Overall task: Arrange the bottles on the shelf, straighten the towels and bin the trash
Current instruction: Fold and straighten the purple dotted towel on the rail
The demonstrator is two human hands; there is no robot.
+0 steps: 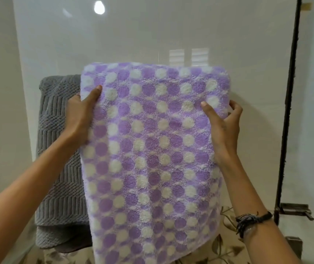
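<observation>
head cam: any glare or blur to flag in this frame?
Head view: bulb glare and window reflection on the glossy wall; motion blur on the left hand and the purple dotted towel lower edge; right hand sharper; wide-angle bowing of the dark pole.

The dotted towel (152, 149) hangs folded in front of the wall (152, 35), overlapping the right edge of the ribbed towel (57, 149) beside it; a pole (289, 111) stands to its right
</observation>
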